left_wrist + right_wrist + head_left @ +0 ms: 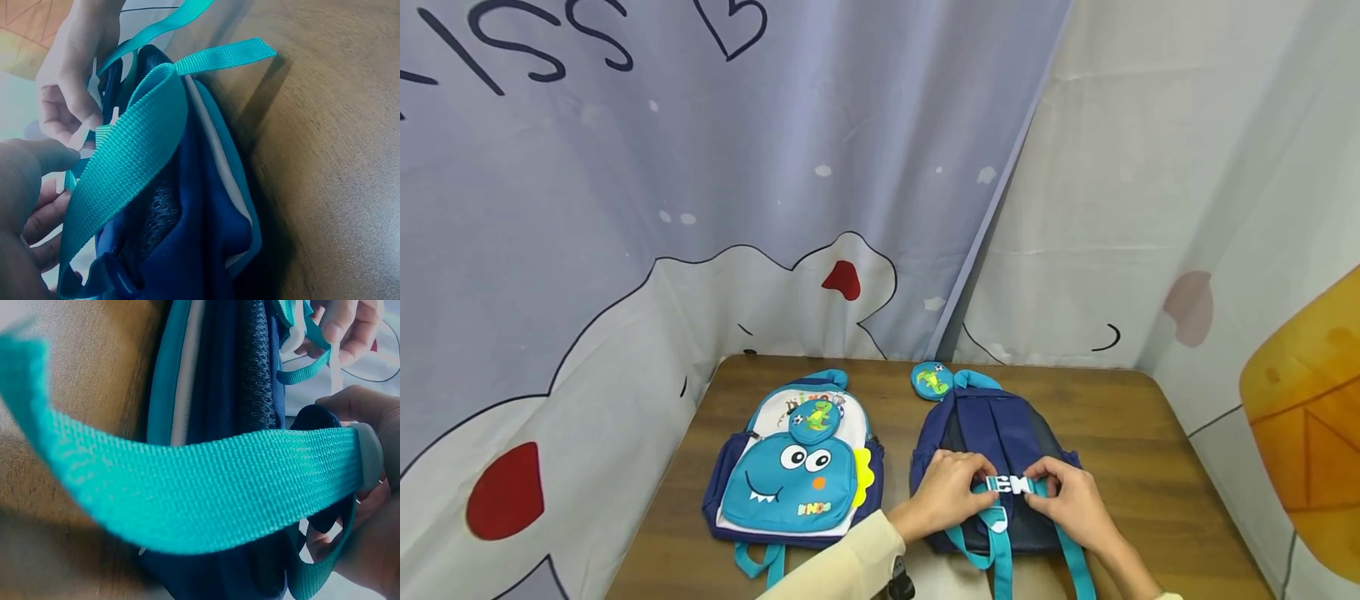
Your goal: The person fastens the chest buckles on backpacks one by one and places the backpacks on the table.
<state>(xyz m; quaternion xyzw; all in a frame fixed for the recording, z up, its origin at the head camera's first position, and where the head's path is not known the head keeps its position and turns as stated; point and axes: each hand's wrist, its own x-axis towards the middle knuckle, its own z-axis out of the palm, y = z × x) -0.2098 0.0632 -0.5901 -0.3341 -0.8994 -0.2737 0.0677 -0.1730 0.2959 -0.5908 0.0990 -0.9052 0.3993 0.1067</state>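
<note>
1. Buckle, white, on chest strap of navy backpack: mostly covered by fingertips in head view; whether it is clipped or apart can't be told.
2. Wrist views blurred & crowded: left wrist view shows a teal strap looping across frame w/ both hands cut off at left edge; right wrist view filled by another teal strap, table only a brown smear behind.
3. Strap ends of both bags run off near edge of table & out of frame; person's forearms cut off at bottom.
4. Around: second backpack, blue dino face up, lies toward table's left side, well apart from hands. Small round dino pouch sits near far edge, touching navy bag's top handle. Printed cloth backdrop hangs behind far & left edges; orange shape at right is cut off.
5. Navy backpack lies back-up at centre-right of table, near the front edge, straps toward person.
6. Left hand pinches buckle's left half, fingers curled; right hand pinches its right half likewise. Hands meet over bag's lower middle, buckle btwn them.
</note>
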